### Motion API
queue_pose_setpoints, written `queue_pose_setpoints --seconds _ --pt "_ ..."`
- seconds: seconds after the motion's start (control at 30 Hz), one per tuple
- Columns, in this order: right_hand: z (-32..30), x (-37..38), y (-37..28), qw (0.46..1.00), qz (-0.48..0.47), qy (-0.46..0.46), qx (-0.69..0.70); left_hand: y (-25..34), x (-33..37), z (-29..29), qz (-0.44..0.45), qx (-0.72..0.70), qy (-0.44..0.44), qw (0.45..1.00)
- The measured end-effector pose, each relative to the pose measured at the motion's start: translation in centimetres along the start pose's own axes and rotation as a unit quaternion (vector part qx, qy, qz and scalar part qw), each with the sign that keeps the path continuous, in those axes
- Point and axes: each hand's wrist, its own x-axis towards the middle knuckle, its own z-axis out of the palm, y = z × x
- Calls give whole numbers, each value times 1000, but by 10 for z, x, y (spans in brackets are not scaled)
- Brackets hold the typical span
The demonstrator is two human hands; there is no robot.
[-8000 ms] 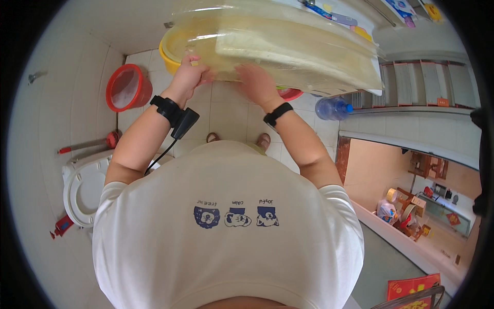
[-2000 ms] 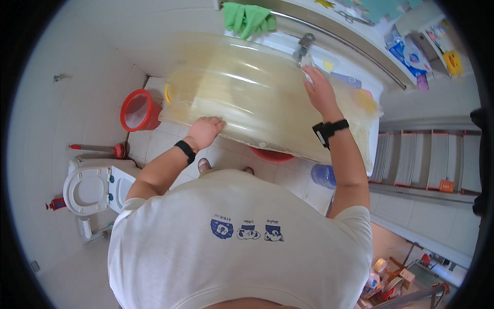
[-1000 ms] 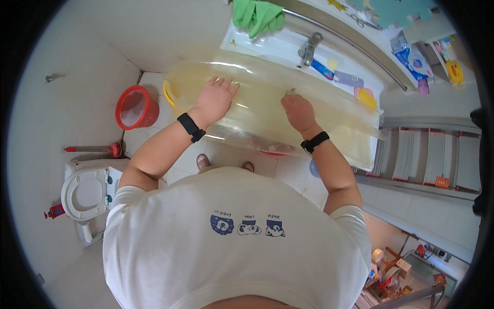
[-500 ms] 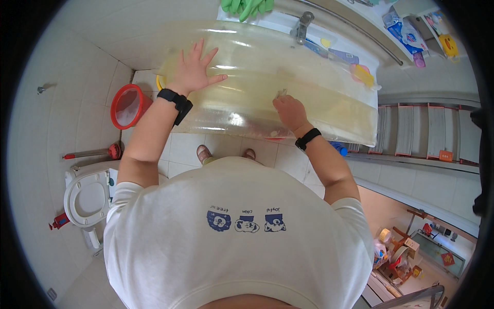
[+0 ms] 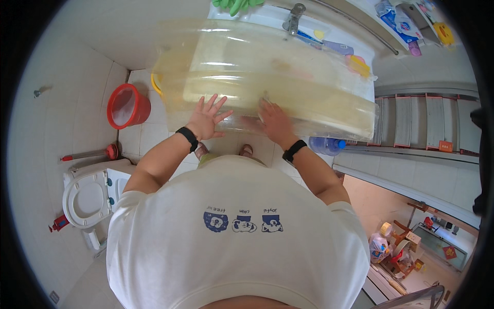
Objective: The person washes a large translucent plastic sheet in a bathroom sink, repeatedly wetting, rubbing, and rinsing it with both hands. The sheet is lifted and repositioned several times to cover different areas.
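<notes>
A large translucent yellowish plastic sheet (image 5: 226,77) drapes over a white sink basin (image 5: 267,14), its near edge hanging toward me. My left hand (image 5: 206,119) is open, fingers spread, over the near left part of the sheet. To its right, my right hand (image 5: 276,122) presses at the near part of the sheet, slightly blurred. Under its fingertips shows a small crumpled clear piece (image 5: 265,97), whose kind I cannot make out. Both wrists wear black bands.
A faucet (image 5: 294,19), green gloves (image 5: 236,5) and a yellow item (image 5: 358,66) sit around the basin. A red bucket (image 5: 127,106) and toilet (image 5: 85,198) are left. A blue-capped bottle (image 5: 327,145) and ladder (image 5: 411,121) are right.
My left hand has drawn back from the far left of the sheet toward me. My right hand has shifted left and a little nearer, with the clear piece. The sheet's left part lies wider.
</notes>
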Motion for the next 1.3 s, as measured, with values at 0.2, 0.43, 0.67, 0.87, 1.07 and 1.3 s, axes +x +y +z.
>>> queue_pose_setpoints --seconds 0.2,0.43,0.67,0.87,1.07,1.3 --pt "20 43 27 999 26 0 -47 0 4 8 -6 -40 58 998" --pt "-15 -28 156 893 370 -145 -210 -6 11 3 -14 -58 86 995" --pt "-52 -120 193 869 455 -79 -176 -11 15 -5 -31 -71 62 995" --pt "-34 -141 140 935 323 34 -141 -31 41 -16 -42 53 121 990" --pt "-47 -155 154 845 476 86 -228 -48 68 -84 -72 84 285 952" --pt "-11 -108 113 911 370 37 -178 -27 11 -117 2 40 394 918"
